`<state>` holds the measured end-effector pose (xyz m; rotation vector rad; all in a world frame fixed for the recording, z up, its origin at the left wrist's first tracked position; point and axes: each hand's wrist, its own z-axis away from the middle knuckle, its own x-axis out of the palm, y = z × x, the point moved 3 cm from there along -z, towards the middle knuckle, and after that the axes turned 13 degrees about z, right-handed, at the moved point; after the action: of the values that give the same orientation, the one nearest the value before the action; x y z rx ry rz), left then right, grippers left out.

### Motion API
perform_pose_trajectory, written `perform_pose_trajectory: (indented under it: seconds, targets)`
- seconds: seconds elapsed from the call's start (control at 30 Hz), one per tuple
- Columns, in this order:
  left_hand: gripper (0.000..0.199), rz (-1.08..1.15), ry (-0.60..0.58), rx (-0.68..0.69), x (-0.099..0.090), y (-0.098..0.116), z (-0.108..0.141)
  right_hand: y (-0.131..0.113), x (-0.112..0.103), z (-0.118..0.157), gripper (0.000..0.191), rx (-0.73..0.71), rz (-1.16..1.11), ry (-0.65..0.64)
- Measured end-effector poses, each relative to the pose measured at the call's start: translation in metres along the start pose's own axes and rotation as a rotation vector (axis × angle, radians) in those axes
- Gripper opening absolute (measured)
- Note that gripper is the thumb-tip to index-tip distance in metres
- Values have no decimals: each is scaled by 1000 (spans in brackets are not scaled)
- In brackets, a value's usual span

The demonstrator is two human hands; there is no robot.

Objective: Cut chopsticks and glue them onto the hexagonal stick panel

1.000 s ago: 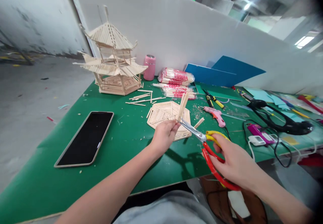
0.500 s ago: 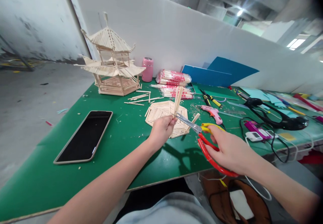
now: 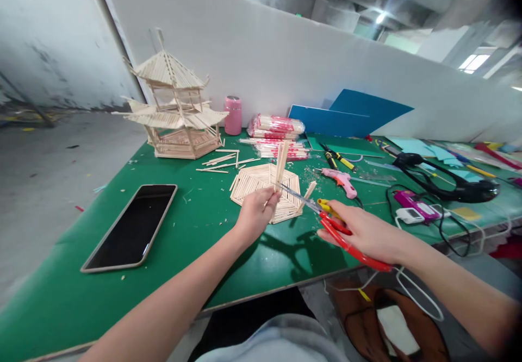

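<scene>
Pinched in my left hand (image 3: pixel 258 210) are a few thin wooden sticks (image 3: pixel 282 161), pointing upward over an octagonal-looking stick panel (image 3: pixel 249 183). In my right hand (image 3: pixel 354 229) are scissors (image 3: pixel 336 230) with red and yellow handles. Their blades reach left to the sticks just above my left fingertips; whether they touch the wood I cannot tell. The panel lies flat on the green table (image 3: pixel 196 275), partly hidden by my left hand. At its right edge a short stick piece (image 3: pixel 309 192) stands tilted.
A stick pagoda model (image 3: pixel 175 117) stands at the back left, beside a pink cup (image 3: pixel 232 115). Loose sticks (image 3: pixel 218 161) and bagged sticks (image 3: pixel 277 128) lie behind the panel. A phone (image 3: pixel 132 226) lies left; a pink glue gun (image 3: pixel 340 181) and pliers (image 3: pixel 338 158) lie right.
The scissors' handles have come closer together and the right hand's fingers have shifted on them. The whole view has moved slightly, while the left hand keeps its pinch on the sticks.
</scene>
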<state>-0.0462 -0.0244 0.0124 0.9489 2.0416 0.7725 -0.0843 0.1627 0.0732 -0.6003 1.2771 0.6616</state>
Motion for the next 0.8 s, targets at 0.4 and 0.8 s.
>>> perform_pose_trajectory:
  seconds: [0.4,0.8]
  targets:
    - [24,25,27,5,1,-4,0,-3,-10,2,37,111,365,221]
    - [25,42,34,-37,2,-7,3,-1,-19,0,37,87,268,108]
